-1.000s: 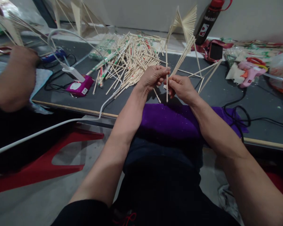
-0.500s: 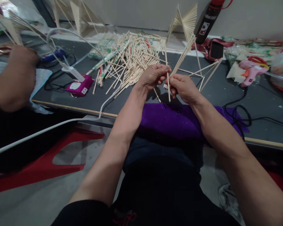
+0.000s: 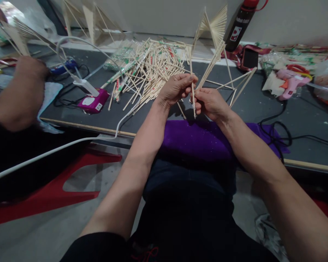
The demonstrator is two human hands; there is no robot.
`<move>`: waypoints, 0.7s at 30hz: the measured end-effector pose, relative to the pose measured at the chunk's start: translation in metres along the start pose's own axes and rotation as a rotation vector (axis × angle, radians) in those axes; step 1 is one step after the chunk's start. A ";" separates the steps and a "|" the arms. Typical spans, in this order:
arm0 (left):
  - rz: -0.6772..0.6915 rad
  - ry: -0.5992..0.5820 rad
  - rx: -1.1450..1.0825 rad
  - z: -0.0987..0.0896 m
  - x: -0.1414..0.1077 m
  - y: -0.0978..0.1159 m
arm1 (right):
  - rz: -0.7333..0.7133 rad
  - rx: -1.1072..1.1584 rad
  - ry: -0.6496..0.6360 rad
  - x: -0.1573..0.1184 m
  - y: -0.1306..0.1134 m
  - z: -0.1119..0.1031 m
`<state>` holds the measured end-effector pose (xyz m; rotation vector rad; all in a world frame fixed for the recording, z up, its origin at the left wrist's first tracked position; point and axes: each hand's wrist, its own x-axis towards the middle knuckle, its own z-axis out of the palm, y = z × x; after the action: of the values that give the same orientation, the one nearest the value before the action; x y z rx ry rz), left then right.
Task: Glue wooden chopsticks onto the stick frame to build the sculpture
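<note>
A thin wooden stick (image 3: 192, 96) stands nearly upright between my two hands. The thumb and fingertips of my left hand (image 3: 177, 89) pinch it near its middle. Lower down, my right hand (image 3: 209, 102) is closed with its fingertips against the same stick. Just behind the fingers, a stick frame (image 3: 213, 62) rises from the table, its fanned rows of sticks meeting struts at the right; its near corner is partly covered by my hands. Beyond my left hand lies a big heap of loose sticks (image 3: 158, 69).
A purple cloth (image 3: 196, 140) hangs over the table edge before me. To the right are a pink glue gun (image 3: 292, 83), its black cable (image 3: 278, 134) and a dark bottle (image 3: 238, 29). At left, a purple power adapter (image 3: 94, 101) and a co-worker's arm (image 3: 24, 94).
The stick has shifted slightly left and down in my fingers. My right hand has moved a little closer around its lower part.
</note>
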<state>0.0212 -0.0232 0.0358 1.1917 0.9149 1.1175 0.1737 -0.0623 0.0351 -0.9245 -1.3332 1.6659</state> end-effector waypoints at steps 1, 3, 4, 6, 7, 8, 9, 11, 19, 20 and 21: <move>0.012 -0.004 -0.006 -0.001 0.000 0.000 | 0.013 0.016 0.015 0.001 0.000 0.000; 0.053 0.004 -0.030 -0.002 -0.001 0.001 | 0.045 0.065 0.084 0.003 -0.002 -0.001; 0.078 0.023 -0.044 -0.003 -0.001 0.002 | 0.058 0.089 0.133 0.004 -0.003 -0.001; 0.115 0.075 -0.070 -0.004 -0.003 0.004 | 0.052 0.106 0.211 0.005 -0.004 -0.003; 0.120 0.093 -0.078 -0.004 -0.003 0.005 | 0.033 0.098 0.220 0.005 -0.005 -0.004; 0.118 0.103 -0.081 -0.004 -0.004 0.006 | 0.009 0.083 0.206 0.004 -0.005 -0.004; 0.112 0.104 -0.080 -0.004 -0.004 0.006 | -0.011 0.067 0.176 0.003 -0.004 -0.004; 0.093 0.096 -0.067 -0.004 -0.004 0.006 | -0.026 0.041 0.106 0.001 -0.002 -0.004; 0.047 0.056 0.016 -0.001 -0.002 0.003 | -0.003 0.055 0.067 0.001 -0.002 -0.005; 0.049 0.047 0.018 -0.002 -0.001 0.002 | 0.000 0.059 0.063 0.001 -0.002 -0.005; 0.049 0.038 0.020 -0.002 -0.001 0.002 | -0.003 0.061 0.056 0.001 -0.002 -0.005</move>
<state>0.0185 -0.0234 0.0372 1.2184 0.9317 1.1766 0.1785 -0.0587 0.0364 -0.9270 -1.2390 1.6573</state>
